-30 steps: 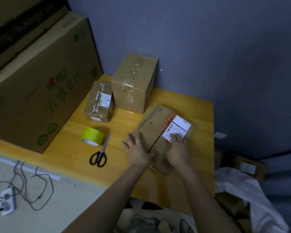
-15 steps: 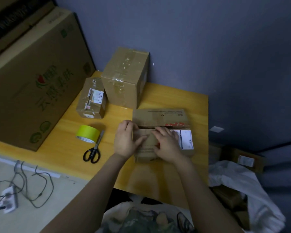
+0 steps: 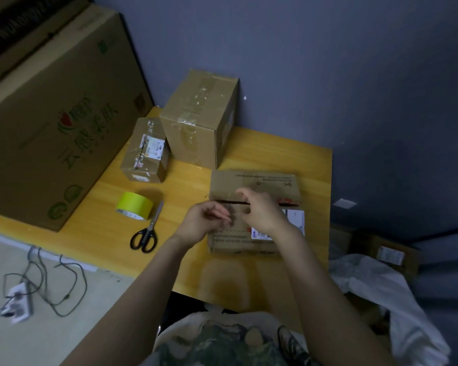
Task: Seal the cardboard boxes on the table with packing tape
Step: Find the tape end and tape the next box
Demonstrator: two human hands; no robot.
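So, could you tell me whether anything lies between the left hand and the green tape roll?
Yes: the scissors lie flat on the table between the left hand and the green tape roll, blades beside the roll. Reaching over them looks feasible.

Motion smears the left hand [image 3: 204, 220], so what its fingers [image 3: 220, 216] grasp cannot be told. The right hand [image 3: 262, 210] hides part of the white label [image 3: 295, 217] on the flat box [image 3: 254, 180]. The big carton [image 3: 50, 114] runs past the left edge. The power strip [image 3: 17, 306] is blurred.
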